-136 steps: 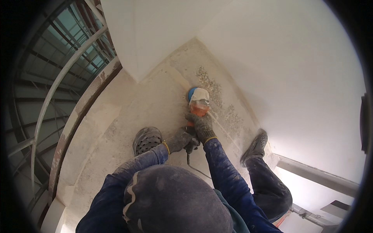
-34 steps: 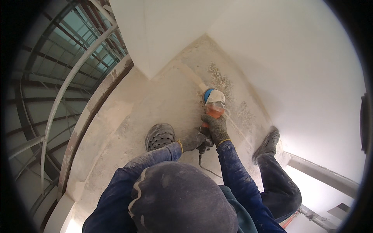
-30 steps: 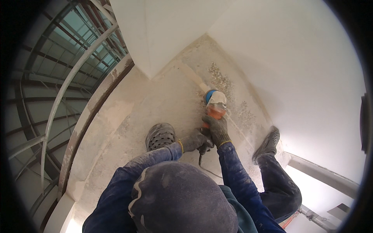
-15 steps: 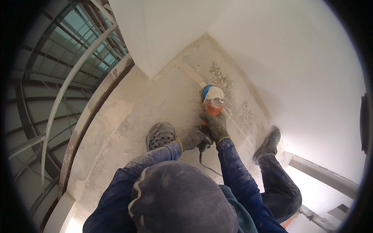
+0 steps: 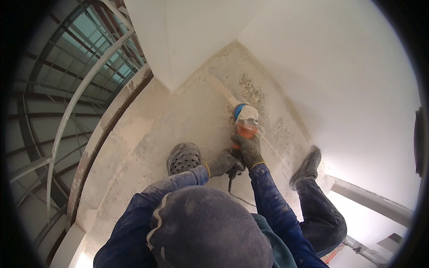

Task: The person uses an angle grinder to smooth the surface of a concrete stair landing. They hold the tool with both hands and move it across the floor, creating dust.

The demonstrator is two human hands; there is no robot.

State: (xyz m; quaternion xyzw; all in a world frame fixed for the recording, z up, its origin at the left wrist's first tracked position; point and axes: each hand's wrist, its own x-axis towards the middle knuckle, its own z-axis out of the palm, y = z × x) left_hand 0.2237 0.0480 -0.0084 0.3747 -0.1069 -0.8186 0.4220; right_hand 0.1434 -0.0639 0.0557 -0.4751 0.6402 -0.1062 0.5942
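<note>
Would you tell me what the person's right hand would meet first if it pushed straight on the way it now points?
The right hand already grips the orange grinder. Straight on, past the tool's blue-guarded head, lies the rough patch of dusty floor, then probably the foot of the white wall; depth is hard to judge.

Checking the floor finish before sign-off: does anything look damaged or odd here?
Yes. Beside the orange grinder, held in the gloved right hand and left hand, the concrete floor shows rough pitted patches near the white wall. Dust coats everything.
</note>
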